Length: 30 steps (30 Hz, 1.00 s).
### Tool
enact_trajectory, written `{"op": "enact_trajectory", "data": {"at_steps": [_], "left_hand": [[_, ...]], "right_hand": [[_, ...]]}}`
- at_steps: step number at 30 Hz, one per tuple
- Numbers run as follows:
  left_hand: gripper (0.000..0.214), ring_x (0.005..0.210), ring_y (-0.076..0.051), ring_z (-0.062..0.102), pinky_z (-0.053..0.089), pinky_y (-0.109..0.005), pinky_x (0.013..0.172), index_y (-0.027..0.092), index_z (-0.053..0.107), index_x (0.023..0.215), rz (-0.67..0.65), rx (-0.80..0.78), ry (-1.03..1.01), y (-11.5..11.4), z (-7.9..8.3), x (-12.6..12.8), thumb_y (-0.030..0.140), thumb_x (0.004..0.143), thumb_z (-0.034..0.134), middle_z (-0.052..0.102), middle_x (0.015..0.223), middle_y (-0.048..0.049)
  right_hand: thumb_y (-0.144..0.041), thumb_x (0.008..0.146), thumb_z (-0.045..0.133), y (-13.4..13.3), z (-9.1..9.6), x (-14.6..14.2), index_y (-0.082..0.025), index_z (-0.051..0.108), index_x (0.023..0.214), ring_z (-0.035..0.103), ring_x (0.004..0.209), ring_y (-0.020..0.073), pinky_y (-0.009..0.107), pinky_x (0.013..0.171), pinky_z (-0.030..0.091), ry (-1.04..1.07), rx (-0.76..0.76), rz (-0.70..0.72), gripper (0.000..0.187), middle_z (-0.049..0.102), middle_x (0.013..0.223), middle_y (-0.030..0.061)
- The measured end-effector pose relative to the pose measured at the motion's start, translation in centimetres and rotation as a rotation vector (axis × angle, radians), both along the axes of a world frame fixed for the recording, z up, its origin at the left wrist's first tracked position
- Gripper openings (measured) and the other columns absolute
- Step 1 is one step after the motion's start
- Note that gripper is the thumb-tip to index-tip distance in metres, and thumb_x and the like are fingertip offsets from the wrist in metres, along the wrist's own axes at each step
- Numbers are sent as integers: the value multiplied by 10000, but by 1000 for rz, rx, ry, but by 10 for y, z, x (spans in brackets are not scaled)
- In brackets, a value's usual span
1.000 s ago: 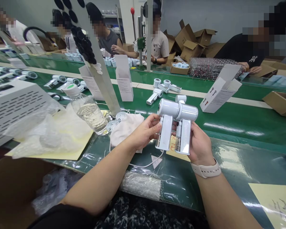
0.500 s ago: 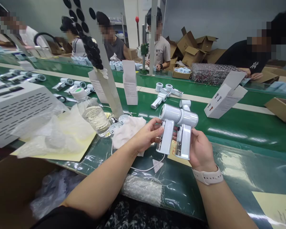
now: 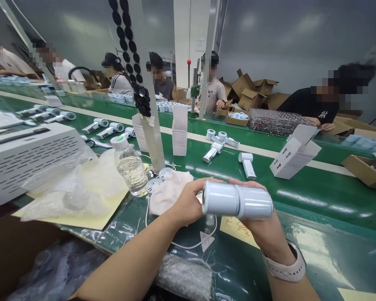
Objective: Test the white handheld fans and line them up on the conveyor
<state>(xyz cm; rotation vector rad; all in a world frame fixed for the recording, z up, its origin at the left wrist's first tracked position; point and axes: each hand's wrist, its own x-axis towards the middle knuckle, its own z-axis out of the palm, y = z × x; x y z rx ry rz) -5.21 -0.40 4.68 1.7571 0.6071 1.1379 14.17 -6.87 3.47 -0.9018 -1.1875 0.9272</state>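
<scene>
Two pale blue handheld fans are held side by side above the bench, their round heads meeting end to end. My left hand [image 3: 189, 202] is closed around the left fan [image 3: 221, 198]. The right fan [image 3: 256, 202] is in my right hand [image 3: 265, 230], whose wrist bears a light watch strap. Both handles point away from me and are hidden behind the heads, as are most of my fingers. Just left of my left hand lies a white cloth [image 3: 167, 194]. Under the fans is a yellow paper with red writing [image 3: 236, 228].
More fans [image 3: 247, 165] lie on the green conveyor. A clear bottle [image 3: 131, 169] stands beside a slanted post [image 3: 156, 146]. White boxes [image 3: 179, 131] stand upright on the belt. Bubble wrap [image 3: 184, 271] lies at the near edge. Several people work across the line.
Both fans have tipped, so their handles swing away from me and their heads come lower and nearer. My hands have turned with them. The camera view has tilted up somewhat.
</scene>
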Motion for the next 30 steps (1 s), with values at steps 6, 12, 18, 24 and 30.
{"op": "enact_trajectory", "data": {"at_steps": [6, 12, 18, 24, 30], "left_hand": [[300, 1178, -318, 668, 147, -597, 1237, 306, 778, 1040, 6, 292, 103, 4, 3, -2, 354, 744, 791, 772, 1162, -71], [342, 804, -229, 601, 425, -550, 1051, 229, 740, 836, 18, 39, -108, 4, 7, -14, 551, 733, 788, 661, 800, -54], [303, 1243, -279, 570, 446, -462, 1089, 242, 717, 885, -86, -269, -434, 7, 12, -25, 451, 718, 858, 659, 1168, -68], [331, 1533, -338, 277, 267, -533, 1232, 260, 706, 1004, -135, -200, -343, 1, 8, -11, 450, 761, 826, 506, 1521, -68], [621, 1321, -315, 535, 409, -540, 1132, 308, 554, 1189, -183, -50, -235, -8, -14, 6, 378, 680, 903, 499, 1424, -89]], "right_hand": [[-261, 748, 869, 1, 5, -1, -313, 623, 1135, 582, 1332, 322, 560, 1110, 434, -193, 209, 59, 461, 718, 1298, 82], [-280, 673, 895, -12, 5, 31, -336, 725, 1045, 682, 1022, 354, 547, 908, 546, -321, 195, -257, 413, 749, 1026, 69], [-451, 828, 757, -23, 32, 44, -388, 743, 907, 651, 812, 284, 501, 786, 591, -120, 285, -90, 102, 640, 756, 22], [-476, 773, 823, -22, 32, 26, -323, 758, 1061, 643, 1018, 268, 475, 939, 573, 4, 193, -108, 333, 606, 1043, 47], [-327, 671, 926, 5, -1, 17, -309, 506, 1425, 687, 959, 260, 445, 900, 573, 17, -117, -236, 863, 699, 1155, 68]]}}
